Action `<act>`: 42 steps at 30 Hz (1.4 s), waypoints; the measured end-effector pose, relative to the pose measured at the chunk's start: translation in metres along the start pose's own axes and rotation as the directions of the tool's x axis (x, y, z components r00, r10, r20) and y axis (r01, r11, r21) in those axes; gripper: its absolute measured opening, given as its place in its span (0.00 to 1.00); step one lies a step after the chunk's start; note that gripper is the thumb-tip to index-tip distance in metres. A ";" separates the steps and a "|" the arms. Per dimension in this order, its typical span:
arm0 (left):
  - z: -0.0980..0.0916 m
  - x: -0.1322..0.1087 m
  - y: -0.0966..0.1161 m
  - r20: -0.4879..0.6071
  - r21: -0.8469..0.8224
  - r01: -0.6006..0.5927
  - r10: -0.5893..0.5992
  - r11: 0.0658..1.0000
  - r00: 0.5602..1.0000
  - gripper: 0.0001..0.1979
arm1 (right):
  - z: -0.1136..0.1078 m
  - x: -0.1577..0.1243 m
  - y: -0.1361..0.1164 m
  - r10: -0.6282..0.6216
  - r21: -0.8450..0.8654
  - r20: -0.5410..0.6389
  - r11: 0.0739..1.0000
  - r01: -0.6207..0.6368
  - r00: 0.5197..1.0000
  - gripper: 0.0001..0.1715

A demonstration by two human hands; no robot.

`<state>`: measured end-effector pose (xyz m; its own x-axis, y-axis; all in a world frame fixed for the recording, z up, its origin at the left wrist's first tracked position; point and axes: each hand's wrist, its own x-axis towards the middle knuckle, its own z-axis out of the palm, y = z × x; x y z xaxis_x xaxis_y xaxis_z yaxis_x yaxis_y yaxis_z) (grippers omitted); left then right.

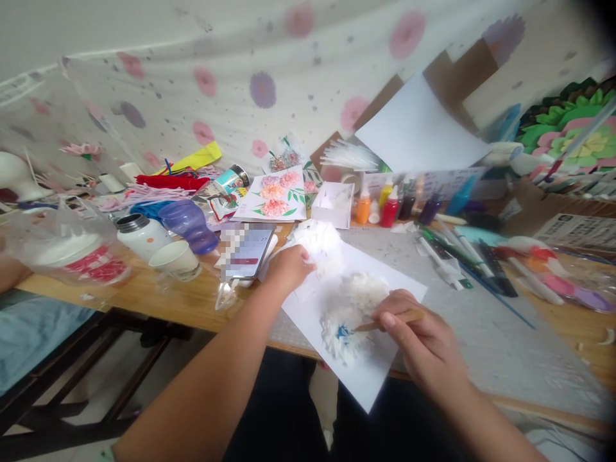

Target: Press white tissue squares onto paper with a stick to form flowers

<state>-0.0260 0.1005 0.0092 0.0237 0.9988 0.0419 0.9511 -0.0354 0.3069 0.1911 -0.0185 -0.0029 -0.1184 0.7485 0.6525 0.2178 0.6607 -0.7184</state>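
Note:
A white sheet of paper (366,378) lies near the table's front edge with white textured paper flowers (359,292) stuck on it. My right hand (423,340) is closed on a thin wooden paintbrush (385,323). The brush tip touches a blue spot (342,332) on the lowest flower. My left hand (289,266) rests on the sheet's upper left corner, fingers curled beside the top flower (320,244).
A phone (245,250), paper cup (176,260), white bottle (142,232) and purple bottle (190,224) stand left. Paint bottles (385,205), a small white box (334,204) and a flower picture (274,196) sit behind. Pens and brushes (462,256) lie right on the grey mat (505,333).

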 end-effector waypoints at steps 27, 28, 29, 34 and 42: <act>-0.011 -0.016 0.005 -0.028 -0.444 -0.048 0.039 0.895 0.999 0.06 | -0.002 -0.002 -0.001 -0.010 0.004 -0.028 1.000 0.010 1.000 0.11; -0.012 -0.022 0.007 -0.027 -0.497 -0.056 0.049 0.866 0.998 0.07 | -0.002 -0.002 0.000 -0.011 0.001 -0.041 1.000 0.011 0.999 0.11; -0.013 -0.027 0.009 -0.022 -0.549 -0.061 0.058 0.834 0.998 0.08 | -0.002 -0.002 0.000 -0.013 -0.004 -0.053 1.000 0.012 0.999 0.10; -0.007 -0.049 0.018 0.027 -0.721 -0.047 0.096 0.691 0.995 0.12 | -0.003 0.001 0.001 0.023 -0.061 -0.074 0.998 -0.028 0.997 0.09; 0.007 -0.039 0.012 -0.013 -0.706 -0.078 0.097 0.703 0.995 0.13 | -0.002 0.002 0.002 0.032 -0.091 -0.078 0.995 -0.039 0.996 0.08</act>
<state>-0.0134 0.0612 0.0051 0.1120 0.9901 0.0843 0.4495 -0.1262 0.8843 0.1933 -0.0155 -0.0027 -0.0353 0.7624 0.6461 0.3099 0.6230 -0.7182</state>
